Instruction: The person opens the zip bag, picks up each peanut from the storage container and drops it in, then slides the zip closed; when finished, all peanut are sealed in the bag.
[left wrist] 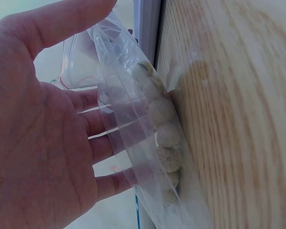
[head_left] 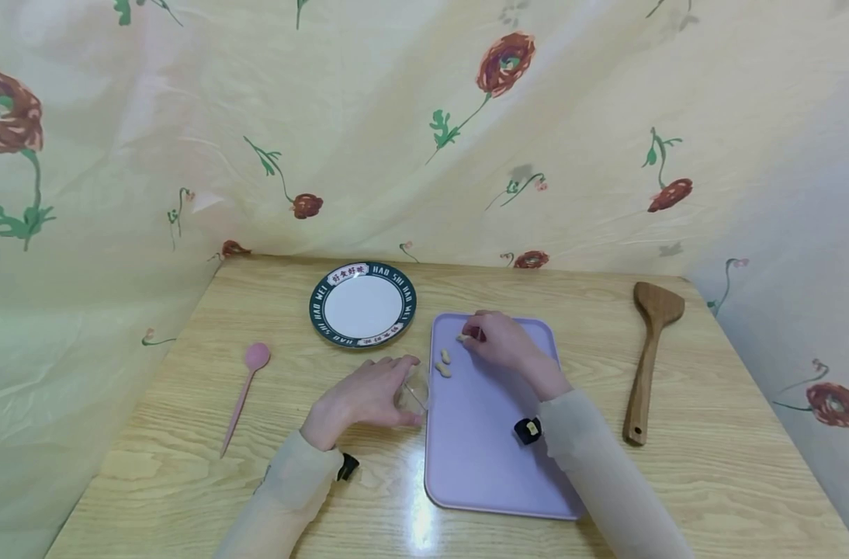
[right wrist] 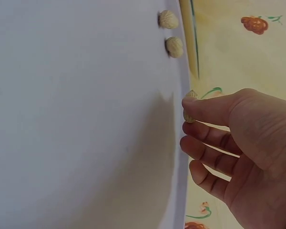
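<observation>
At the left edge of the lilac tray (head_left: 483,458), my left hand (head_left: 372,394) holds a clear plastic bag (left wrist: 126,102), thumb at its top and fingers behind it. Several unshelled peanuts (left wrist: 168,136) show through the film, lined up low in the bag near the tabletop. My right hand (head_left: 501,341) is over the far part of the tray, pinching one peanut (right wrist: 189,117) between thumb and fingertips. Two other peanuts lie on the tray near its left side, a small one (head_left: 445,356) and one closer to me (head_left: 442,370).
Behind my left hand sits a white plate with a dark green lettered rim (head_left: 317,318). A pink spoon (head_left: 258,357) lies at the left of the wooden table (head_left: 166,435). To the right of the tray is a wooden spatula (head_left: 651,341). Flowered cloth (head_left: 369,132) hangs behind.
</observation>
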Demonstrator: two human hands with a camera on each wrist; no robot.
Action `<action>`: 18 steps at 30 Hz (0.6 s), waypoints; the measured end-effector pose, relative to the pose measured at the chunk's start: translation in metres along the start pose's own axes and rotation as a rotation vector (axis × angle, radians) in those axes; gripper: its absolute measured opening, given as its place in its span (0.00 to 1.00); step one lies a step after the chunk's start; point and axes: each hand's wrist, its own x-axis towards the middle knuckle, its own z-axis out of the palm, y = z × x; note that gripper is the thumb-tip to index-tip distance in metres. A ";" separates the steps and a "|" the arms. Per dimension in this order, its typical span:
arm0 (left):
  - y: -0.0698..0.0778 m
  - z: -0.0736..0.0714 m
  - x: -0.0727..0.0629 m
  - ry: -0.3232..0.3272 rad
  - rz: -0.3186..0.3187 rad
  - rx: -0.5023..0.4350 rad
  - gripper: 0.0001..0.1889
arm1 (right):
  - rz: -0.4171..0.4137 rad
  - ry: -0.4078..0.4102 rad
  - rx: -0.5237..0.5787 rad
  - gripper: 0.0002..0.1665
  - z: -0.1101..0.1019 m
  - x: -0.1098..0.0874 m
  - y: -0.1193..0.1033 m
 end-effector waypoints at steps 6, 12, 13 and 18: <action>0.000 0.000 0.000 -0.002 -0.004 0.000 0.47 | -0.018 0.024 0.006 0.07 -0.003 -0.008 -0.002; 0.000 0.000 0.000 -0.002 -0.005 0.006 0.47 | -0.077 0.063 0.037 0.06 -0.004 -0.017 -0.007; 0.000 0.000 0.000 -0.001 -0.005 0.006 0.47 | -0.084 0.063 0.043 0.07 -0.005 -0.018 -0.009; 0.000 0.000 0.000 -0.001 -0.007 0.003 0.47 | -0.104 0.069 0.075 0.07 -0.008 -0.025 -0.023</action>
